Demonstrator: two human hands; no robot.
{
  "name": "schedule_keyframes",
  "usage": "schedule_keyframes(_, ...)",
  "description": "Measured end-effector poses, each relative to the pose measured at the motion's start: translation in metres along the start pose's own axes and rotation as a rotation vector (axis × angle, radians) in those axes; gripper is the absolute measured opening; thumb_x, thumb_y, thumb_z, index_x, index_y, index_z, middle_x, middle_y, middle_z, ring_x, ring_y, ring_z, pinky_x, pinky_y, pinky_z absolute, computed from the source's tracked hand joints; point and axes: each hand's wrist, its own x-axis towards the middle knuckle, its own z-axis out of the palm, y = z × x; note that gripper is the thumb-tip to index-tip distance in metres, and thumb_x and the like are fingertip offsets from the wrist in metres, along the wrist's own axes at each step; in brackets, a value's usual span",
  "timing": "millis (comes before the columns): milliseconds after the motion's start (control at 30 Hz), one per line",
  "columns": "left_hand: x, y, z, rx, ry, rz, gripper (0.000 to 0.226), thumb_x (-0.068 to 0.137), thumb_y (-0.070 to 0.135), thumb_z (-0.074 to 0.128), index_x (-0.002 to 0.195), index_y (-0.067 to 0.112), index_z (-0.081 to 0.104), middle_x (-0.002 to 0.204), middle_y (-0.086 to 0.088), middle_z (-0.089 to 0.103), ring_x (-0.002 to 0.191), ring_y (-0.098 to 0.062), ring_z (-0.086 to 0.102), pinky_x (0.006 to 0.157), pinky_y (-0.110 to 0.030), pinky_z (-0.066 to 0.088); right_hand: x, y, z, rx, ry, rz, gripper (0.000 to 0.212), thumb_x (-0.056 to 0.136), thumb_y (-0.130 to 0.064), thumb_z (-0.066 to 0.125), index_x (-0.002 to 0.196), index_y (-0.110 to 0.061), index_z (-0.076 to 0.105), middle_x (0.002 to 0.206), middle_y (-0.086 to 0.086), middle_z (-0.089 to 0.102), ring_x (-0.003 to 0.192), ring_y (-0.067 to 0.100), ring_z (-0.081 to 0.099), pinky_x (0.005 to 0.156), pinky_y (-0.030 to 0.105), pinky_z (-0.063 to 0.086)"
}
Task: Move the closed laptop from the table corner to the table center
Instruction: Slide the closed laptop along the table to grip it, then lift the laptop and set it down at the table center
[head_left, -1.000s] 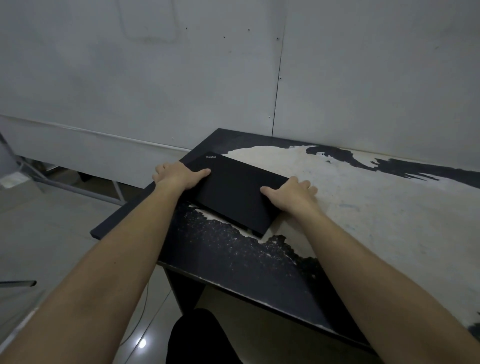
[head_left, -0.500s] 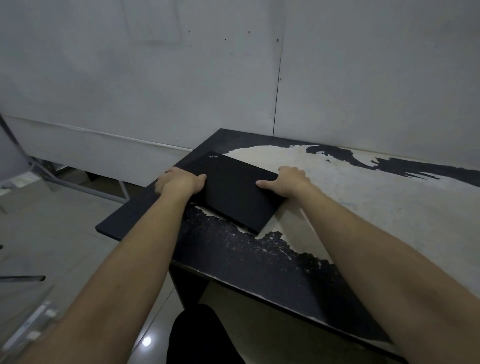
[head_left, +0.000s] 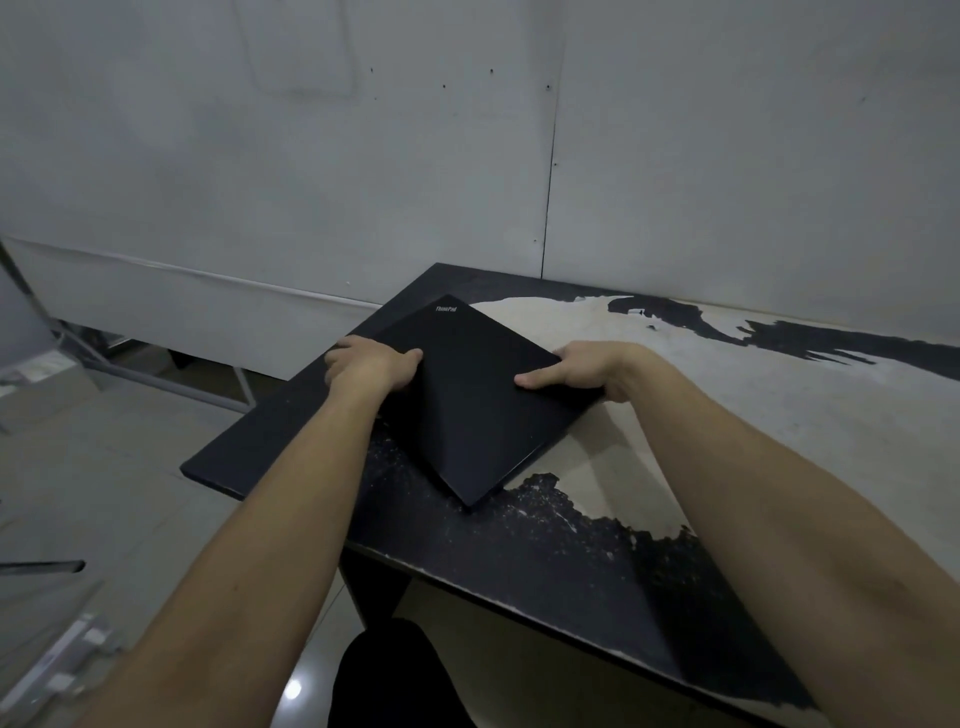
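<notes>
Since a second ago both hands have shifted from resting on the lid to gripping the laptop's (head_left: 470, 400) side edges, and its near corner now looks tilted up off the table (head_left: 753, 415).

From the head camera, the left hand (head_left: 371, 364) is clamped on the left edge, thumb on top; the right hand (head_left: 576, 371) is clamped on the right edge, thumb flat on the lid. The closed laptop sits at the far left corner, by the wall. This looks like the start of the lift. Next it should be carried level to the right, toward the pale worn middle, with both grips kept firm.
</notes>
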Motion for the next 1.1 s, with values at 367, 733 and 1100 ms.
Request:
schedule_keyframes(367, 0.002, 0.003, 0.002, -0.208, -0.012, 0.107, 0.088, 0.09, 0.047, 0.067, 0.147, -0.007, 0.029, 0.149, -0.026, 0.039, 0.128, -0.043, 0.047, 0.101, -0.05, 0.045, -0.01, 0.023, 0.018, 0.39, 0.064, 0.012, 0.044, 0.086, -0.037, 0.079, 0.113, -0.004, 0.073, 0.1, 0.008, 0.081, 0.093, 0.023, 0.077, 0.081, 0.031, 0.058)
schedule_keyframes(733, -0.007, 0.031, 0.011, -0.662, -0.154, 0.248, 0.019, 0.087, 0.026, 0.072, 0.094, 0.015, 0.058, 0.11, -0.003, 0.063, 0.084, -0.02, 0.062, 0.073, -0.038, 0.059, -0.036, 0.028, 0.005, 0.619, 0.264, -0.09, 0.026, 0.093, -0.027, 0.073, 0.112, -0.009, 0.071, 0.099, 0.005, 0.08, 0.082, 0.018, 0.077, 0.064, 0.025, 0.058)
schedule_keyframes(1100, -0.041, 0.051, 0.014, -0.92, -0.448, 0.331, 0.013, 0.094, 0.019, 0.069, 0.089, 0.027, 0.06, 0.086, 0.006, 0.073, 0.07, -0.01, 0.073, 0.05, -0.022, 0.054, -0.057, 0.021, 0.004, 0.847, 0.51, -0.127, 0.032, 0.096, -0.025, 0.07, 0.124, -0.008, 0.067, 0.118, 0.009, 0.073, 0.1, 0.025, 0.07, 0.086, 0.038, 0.058)
